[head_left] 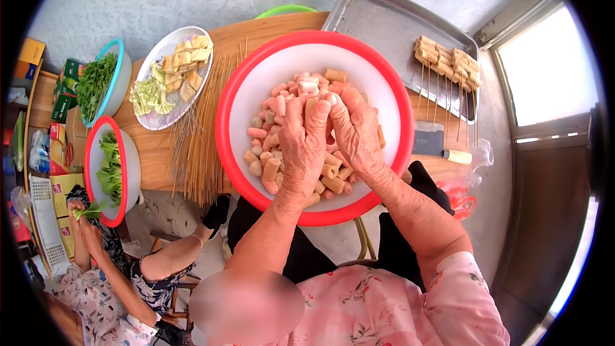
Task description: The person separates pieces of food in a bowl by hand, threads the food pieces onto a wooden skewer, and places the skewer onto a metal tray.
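Working over pink and tan pieces [271, 169] heaped in the bowl [225, 115], with the left hand [303, 141] and right hand [359, 129] curled inward above the heap, thumb tips together; hiding palms and most fingers, so not letting a grasp be told from a touch. Showing one pale pink piece [309, 84] just beyond the left fingers, nearer that hand than the right, with long axis seemingly running left to right. Leaving bare white wall on the far side, inside a raised red rim. Crowding the bowl's left with skewers [205, 128], then a plate [165, 51]; bordering a tray [378, 25] far right, a cleaver [428, 141] right.
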Demonstrator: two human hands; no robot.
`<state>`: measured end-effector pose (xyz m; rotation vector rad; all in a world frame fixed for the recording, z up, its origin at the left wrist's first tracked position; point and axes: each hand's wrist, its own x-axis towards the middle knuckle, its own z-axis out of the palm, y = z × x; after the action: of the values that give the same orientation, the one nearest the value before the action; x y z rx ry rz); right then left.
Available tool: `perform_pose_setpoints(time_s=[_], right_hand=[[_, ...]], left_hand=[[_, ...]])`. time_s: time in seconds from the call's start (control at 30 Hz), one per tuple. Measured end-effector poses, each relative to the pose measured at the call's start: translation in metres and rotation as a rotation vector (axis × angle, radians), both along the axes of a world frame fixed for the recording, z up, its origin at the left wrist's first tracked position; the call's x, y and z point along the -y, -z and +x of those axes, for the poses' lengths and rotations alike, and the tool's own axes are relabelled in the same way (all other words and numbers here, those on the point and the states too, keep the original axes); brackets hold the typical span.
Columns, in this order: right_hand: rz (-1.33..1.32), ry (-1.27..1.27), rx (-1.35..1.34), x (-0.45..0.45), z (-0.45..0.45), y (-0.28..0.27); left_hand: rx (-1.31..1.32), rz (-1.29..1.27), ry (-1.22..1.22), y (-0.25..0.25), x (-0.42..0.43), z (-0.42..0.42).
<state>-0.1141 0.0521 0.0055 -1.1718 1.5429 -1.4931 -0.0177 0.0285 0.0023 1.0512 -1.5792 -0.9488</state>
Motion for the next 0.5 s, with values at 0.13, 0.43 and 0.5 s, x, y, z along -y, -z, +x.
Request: perform_pose_setpoints(time_s=[0.13,0.43,0.5], right_hand=[[-0.151,0.079,-0.222,-0.002,0.006,-0.007],[0.098,0.067,-0.067,-0.005,0.003,-0.01],[0.009,-0.008,0.082,-0.001,0.002,-0.005]], left_hand=[[-0.068,0.113,0.053,-0.011,-0.005,0.004],[-0.565,0.726,0.107,-0.006,-0.006,0.004],[-0.561,0.797,0.102,-0.014,-0.004,0.007]])
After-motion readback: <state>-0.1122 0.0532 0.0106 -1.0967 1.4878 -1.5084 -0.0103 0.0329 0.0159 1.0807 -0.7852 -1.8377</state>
